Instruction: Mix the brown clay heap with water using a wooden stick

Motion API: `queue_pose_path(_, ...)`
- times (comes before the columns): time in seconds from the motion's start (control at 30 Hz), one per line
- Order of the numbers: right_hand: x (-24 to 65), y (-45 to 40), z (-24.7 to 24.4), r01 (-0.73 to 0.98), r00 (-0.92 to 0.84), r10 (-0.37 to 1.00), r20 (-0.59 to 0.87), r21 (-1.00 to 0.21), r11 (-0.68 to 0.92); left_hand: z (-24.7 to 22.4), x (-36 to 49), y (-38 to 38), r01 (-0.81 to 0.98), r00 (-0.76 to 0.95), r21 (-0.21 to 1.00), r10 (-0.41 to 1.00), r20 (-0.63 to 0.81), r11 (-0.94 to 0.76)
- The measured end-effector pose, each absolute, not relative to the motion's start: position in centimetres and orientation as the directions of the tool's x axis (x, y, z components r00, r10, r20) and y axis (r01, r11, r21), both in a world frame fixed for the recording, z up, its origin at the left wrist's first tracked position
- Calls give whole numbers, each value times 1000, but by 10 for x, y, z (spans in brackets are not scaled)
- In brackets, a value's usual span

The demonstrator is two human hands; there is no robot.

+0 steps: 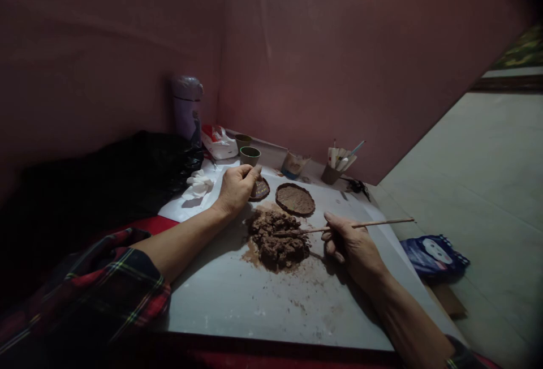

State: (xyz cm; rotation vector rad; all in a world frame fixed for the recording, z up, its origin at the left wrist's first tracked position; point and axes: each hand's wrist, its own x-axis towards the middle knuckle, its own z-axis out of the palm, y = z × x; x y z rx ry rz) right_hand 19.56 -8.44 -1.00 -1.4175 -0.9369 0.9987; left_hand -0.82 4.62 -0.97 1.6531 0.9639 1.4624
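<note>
My right hand (350,241) grips a thin wooden stick (384,222), perhaps a brush. The stick's left end lies in a crumbly dark brown heap (280,239), which looks like wet clay or pulp, on the pale board (212,295). Behind that heap lies a flat brown disc (296,198) with a raised, rough rim. My left hand (238,189) is closed, thumb against fingers, beside a smaller rimmed disc (262,189) with a dotted surface. The hand partly covers this disc, and whatever its fingertips hold is hidden.
Behind my hands stand a cup with a green rim (250,155), a stained clear container (294,164) and a pot of brushes (332,173). Crumpled white tissue (197,184), a black plastic bag (106,182) and a purple flask (187,111) are at left. A blue packet (435,256) lies at right.
</note>
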Motion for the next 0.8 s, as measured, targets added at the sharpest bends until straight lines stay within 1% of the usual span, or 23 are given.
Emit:
queue_pose_path(0.23,201,-83,-10,-4,232,967,-104,-994,-106,-10,-9,46,83,61,895,899,435,-438)
queue_pose_path(0.4,201,-83,-12,-74,181,976,-123,-991,-112,-8,-9,41,104,83,890,896,436,-443)
queue_pose_path(0.53,198,-83,-12,-66,198,968,-156,-987,-145,-7,-10,34,156,249,834,838,485,-529)
queue_pose_path(0.63,197,-81,-11,-72,190,967,-170,-985,-159,-7,-11,31,207,394,762,765,509,-614)
queue_pose_path(0.7,197,-80,-13,-92,194,963,-188,-981,-172,-8,-11,30,237,493,711,712,500,-662)
queue_pose_path(0.8,197,-83,-16,-94,204,945,-257,-966,-242,-8,-11,29,265,556,664,674,487,-699)
